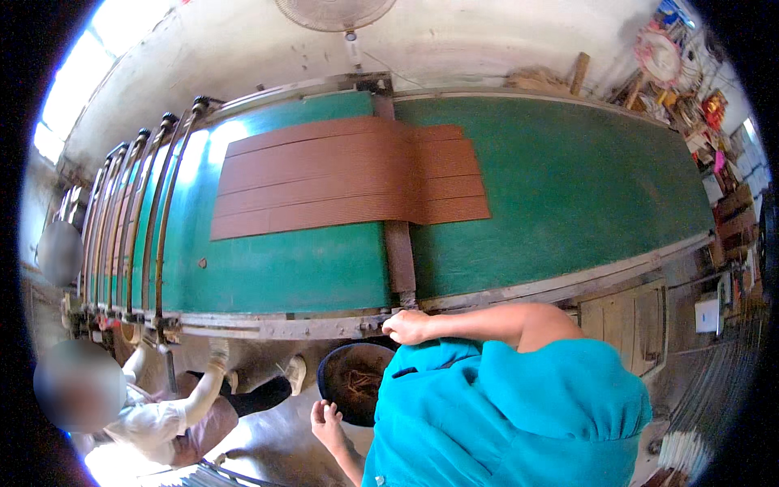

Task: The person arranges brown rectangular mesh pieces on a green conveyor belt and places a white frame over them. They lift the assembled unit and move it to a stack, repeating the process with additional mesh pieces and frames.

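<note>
On the near metal rail, at the end of the brown crossbar, my right hand (pixel 408 327) is closed around something too small to make out. Low beside the dark round bucket (pixel 326 388), my left hand (pixel 327 422) hangs with fingers loosely bent and apart, holding nothing that I can see. Thin brown scraps lie inside the bucket. Beyond my right hand, a brown ribbed sheet (pixel 308 178) with dark lengthwise lines lies on the green belts. It passes over the crossbar (pixel 400 258), where it humps up.
Several long metal rollers (pixel 174 195) span the left belt. Another person (pixel 174 418) works at the lower left. A green belt (pixel 560 187) stretches right. A wooden cabinet (pixel 621 325) stands below the right rail, and clutter fills the far right. A fan (pixel 334 12) is at the back wall.
</note>
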Demonstrator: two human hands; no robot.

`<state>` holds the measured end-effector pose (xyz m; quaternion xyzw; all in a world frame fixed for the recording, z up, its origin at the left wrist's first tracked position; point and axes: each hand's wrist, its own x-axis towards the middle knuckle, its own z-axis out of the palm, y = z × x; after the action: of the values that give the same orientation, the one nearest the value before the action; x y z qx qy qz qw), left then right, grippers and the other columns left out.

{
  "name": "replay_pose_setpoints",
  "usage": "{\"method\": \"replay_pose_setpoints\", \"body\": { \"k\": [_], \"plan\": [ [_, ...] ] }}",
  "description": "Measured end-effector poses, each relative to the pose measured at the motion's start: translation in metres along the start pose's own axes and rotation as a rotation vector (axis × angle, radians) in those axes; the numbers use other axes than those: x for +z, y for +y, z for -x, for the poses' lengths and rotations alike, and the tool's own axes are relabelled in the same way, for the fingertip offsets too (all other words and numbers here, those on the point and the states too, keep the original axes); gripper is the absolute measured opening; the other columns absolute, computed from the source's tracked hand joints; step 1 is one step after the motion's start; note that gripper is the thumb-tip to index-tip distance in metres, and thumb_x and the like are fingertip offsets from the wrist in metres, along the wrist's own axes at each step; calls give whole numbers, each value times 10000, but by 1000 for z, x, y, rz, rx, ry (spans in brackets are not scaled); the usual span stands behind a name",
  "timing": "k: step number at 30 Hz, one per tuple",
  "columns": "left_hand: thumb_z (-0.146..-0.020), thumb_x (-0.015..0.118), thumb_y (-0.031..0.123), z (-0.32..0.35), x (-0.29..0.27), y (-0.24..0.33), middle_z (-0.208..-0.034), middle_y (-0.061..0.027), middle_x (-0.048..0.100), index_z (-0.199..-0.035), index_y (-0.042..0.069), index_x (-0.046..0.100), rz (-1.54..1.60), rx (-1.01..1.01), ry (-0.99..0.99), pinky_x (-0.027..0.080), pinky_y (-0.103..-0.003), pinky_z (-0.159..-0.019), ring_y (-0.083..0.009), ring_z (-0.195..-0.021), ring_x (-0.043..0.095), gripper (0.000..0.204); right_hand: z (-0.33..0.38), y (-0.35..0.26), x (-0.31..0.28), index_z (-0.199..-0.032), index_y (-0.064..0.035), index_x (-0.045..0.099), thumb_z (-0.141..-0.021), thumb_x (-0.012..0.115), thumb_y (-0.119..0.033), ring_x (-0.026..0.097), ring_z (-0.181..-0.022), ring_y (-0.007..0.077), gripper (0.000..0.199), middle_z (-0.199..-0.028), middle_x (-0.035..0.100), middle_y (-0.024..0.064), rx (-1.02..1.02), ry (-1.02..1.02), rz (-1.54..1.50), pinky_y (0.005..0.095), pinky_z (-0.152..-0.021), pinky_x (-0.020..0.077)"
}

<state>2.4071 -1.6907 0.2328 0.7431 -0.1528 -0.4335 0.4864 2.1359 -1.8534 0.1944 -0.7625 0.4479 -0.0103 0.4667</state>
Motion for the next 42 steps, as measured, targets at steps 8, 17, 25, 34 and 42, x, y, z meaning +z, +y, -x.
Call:
{"method": "replay_pose_setpoints", "body": {
  "k": [8,17,25,34,42],
  "plan": [
    [-846,533,53,-7,0,15,-991,-58,563,-1106,-15,501,17,109,-95,449,-198,-592,-126,-808,591,270,17,4,9,-1011,-53,597,-753,486,-167,575,-926,337,303,-982,610,179,16,63,-7,440,-809,451],
    [-855,539,110,3,-18,1,-1053,-71,574,-1174,4,465,-11,140,-182,480,-257,-650,-166,-849,601,343,46,5,25,-1025,-58,594,-756,483,-186,568,-942,338,318,-1011,602,179,41,77,-28,435,-824,442],
    [-849,554,75,23,18,6,-1033,-114,578,-1138,-42,484,103,110,-249,513,-255,-666,-188,-856,608,320,104,33,4,-1036,-30,589,-786,466,-234,566,-962,339,346,-1039,594,183,110,216,-47,412,-862,437],
    [-842,580,90,68,140,19,-1037,-117,589,-1132,-28,498,179,-60,-496,504,-286,-738,-186,-880,604,323,172,131,-53,-1060,-5,572,-819,526,-303,630,-726,217,387,-912,638,156,502,336,-202,359,-672,490],
    [-862,546,198,40,281,35,-1294,-163,400,-1351,6,213,256,-484,-745,486,-407,-814,-316,-1061,521,622,53,217,-173,-1241,18,406,-844,458,-479,448,-1127,306,638,-1224,456,206,372,616,-192,381,-946,361]
  ]
}}
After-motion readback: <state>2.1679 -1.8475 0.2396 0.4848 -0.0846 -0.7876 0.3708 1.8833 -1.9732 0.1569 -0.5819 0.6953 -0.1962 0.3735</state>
